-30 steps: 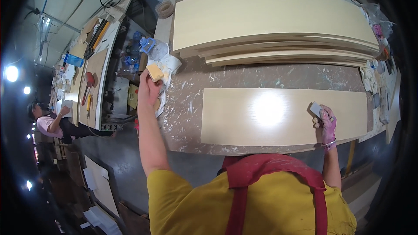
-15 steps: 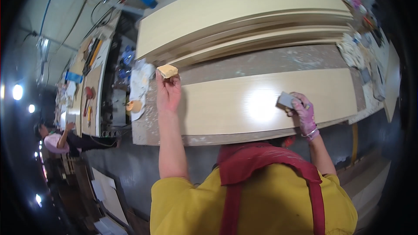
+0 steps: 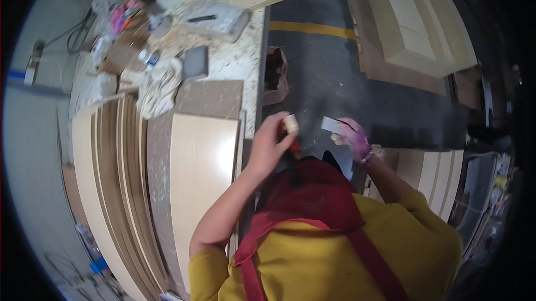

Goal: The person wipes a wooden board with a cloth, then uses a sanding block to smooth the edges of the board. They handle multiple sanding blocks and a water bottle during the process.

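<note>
My bare left hand [image 3: 267, 143] is closed around a small cream-yellow sponge block [image 3: 291, 123], held up off the near end of the workbench. To its right, my right hand [image 3: 354, 137] wears a pink-stained glove and grips a grey sanding block [image 3: 330, 124]. Both hands are in the air over the floor, apart from each other. Left of my left forearm, a pale wood-look board [image 3: 202, 159] lies flat on the bench [image 3: 209, 99]. Neither block touches it.
Several more boards [image 3: 92, 172] are stacked farther left. A white rag [image 3: 160, 86], a grey pad [image 3: 195, 62] and a plastic bag [image 3: 215, 21] lie on the table ahead. Board stacks stand on the right [image 3: 410, 27] and lower right [image 3: 432, 178]. A bag [image 3: 276, 78] sits on the floor.
My view and body have turned right, away from the board. The right hand with the sanding block has left the board, and both hands have come closer together.
</note>
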Demonstrator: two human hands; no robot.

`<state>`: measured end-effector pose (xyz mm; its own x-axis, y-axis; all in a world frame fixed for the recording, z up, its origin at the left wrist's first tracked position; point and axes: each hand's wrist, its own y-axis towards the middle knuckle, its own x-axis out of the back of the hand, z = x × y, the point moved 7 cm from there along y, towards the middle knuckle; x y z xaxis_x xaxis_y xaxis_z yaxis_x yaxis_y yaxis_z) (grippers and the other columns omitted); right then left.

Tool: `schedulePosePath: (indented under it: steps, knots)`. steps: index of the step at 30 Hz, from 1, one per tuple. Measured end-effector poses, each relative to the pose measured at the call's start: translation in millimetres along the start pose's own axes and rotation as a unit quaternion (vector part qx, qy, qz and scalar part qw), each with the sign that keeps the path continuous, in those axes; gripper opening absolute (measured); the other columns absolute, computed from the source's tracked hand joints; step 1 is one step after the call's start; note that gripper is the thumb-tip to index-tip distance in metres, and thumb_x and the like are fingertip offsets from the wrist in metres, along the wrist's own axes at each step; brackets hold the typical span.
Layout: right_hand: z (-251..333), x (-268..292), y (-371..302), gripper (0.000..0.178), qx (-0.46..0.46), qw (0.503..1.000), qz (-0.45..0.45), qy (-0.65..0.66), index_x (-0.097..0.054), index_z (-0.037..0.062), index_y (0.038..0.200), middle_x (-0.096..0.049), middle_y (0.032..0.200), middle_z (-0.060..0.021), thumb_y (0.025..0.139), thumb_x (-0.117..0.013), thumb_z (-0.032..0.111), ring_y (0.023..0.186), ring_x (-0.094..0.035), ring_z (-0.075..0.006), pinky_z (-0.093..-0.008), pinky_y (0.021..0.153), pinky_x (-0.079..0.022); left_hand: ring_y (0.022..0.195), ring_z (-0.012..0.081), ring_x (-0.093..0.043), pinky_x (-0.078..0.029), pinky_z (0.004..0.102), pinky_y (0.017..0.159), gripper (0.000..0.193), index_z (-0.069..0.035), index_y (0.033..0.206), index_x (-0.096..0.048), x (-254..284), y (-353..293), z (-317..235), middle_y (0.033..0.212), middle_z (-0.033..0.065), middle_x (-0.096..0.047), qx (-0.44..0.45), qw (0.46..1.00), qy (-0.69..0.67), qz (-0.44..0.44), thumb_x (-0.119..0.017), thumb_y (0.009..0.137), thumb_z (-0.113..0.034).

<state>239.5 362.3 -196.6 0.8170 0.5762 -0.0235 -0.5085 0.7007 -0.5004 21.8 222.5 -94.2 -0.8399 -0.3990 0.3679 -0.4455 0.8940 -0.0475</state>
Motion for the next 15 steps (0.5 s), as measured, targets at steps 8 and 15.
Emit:
schedulePosePath:
  steps: [8, 15]
  knots:
    - [-93.5, 97.1, -7.4, 0.032, -0.109, 0.974, -0.153, 0.127, -0.057, 0.002, 0.108, -0.061, 0.086, -0.0077, 0.089, -0.058, 0.028, 0.073, -0.064, -0.0169, -0.0268, 0.061, -0.052, 0.099, 0.0246, -0.055, -0.049, 0.0357, 0.08, 0.039, -0.007, 0.115, -0.053, -100.4, 195.9, 106.6, 0.11, 0.0113, -0.052, -0.099, 0.852, 0.513, 0.032, -0.063, 0.078, -0.015]
    - [-82.8, 56.3, 8.8, 0.036, -0.127, 0.986, -0.072, 0.076, -0.057, -0.0002, 0.11, -0.062, 0.092, -0.0095, 0.088, -0.059, 0.029, 0.078, -0.065, -0.0188, -0.0295, 0.064, -0.054, 0.11, 0.0281, -0.055, -0.046, 0.0462, 0.087, 0.052, -0.008, 0.121, -0.053, -135.2, 136.8, 83.7, 0.129, 0.0085, -0.05, -0.054, 0.856, 0.459, 0.232, -0.065, 0.08, -0.037]
